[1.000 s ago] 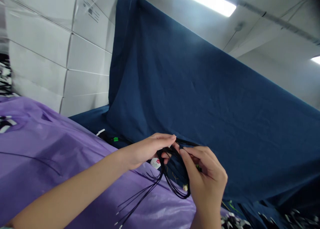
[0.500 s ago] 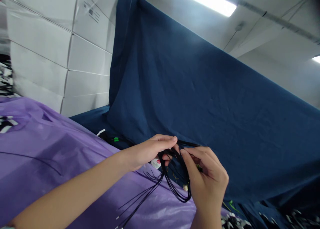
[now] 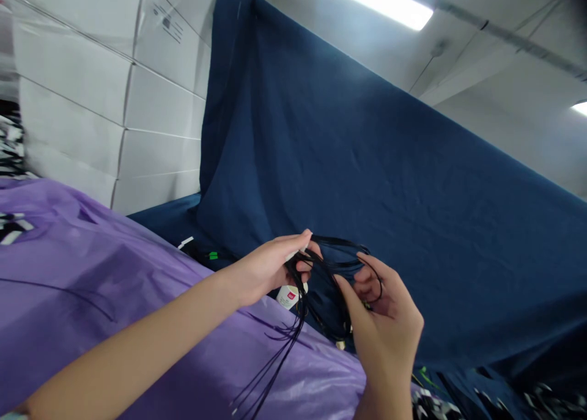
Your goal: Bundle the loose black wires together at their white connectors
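Observation:
My left hand (image 3: 279, 264) pinches a coiled bundle of thin black cables (image 3: 337, 285) between thumb and fingers. A small white piece shows at the left thumb. Several loose cable ends hang down below that hand, some with pale tips. My right hand (image 3: 383, 304) is at the right side of the coil, its thumb against the loop and its fingers curled, with a gap between thumb and index finger. One cable strand arcs over the right fingertips and runs into the palm, where its end is partly hidden.
A white roll with a red label (image 3: 288, 296) sits behind my left hand. Purple sheeting (image 3: 151, 322) covers the left side. Dark blue cloth (image 3: 367, 145) hangs ahead, beside stacked white boxes (image 3: 160, 96). Black and white bundles (image 3: 433, 405) lie at the lower right.
My left hand has moved slightly up and left. My right thumb and fingers have spread apart, and the cable coil has opened wider, with a strand now arching over the right fingers.

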`<action>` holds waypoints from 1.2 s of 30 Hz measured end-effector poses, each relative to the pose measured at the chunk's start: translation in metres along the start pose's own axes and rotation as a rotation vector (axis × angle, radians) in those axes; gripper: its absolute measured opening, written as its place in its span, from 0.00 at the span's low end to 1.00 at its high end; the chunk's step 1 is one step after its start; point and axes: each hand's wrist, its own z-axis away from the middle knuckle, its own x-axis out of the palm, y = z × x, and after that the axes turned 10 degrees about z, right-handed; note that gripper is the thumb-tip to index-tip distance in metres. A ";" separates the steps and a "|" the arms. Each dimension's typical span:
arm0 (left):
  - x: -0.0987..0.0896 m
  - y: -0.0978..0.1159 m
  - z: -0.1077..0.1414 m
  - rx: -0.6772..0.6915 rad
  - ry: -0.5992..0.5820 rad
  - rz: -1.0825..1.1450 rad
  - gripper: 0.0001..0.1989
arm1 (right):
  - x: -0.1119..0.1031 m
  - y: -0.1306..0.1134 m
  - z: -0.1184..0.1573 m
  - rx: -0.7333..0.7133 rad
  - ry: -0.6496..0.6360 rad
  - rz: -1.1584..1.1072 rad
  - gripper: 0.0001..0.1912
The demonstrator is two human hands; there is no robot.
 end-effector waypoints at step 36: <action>0.005 0.005 0.005 -0.091 0.001 0.169 0.17 | 0.031 -0.008 -0.001 0.257 0.318 -0.105 0.27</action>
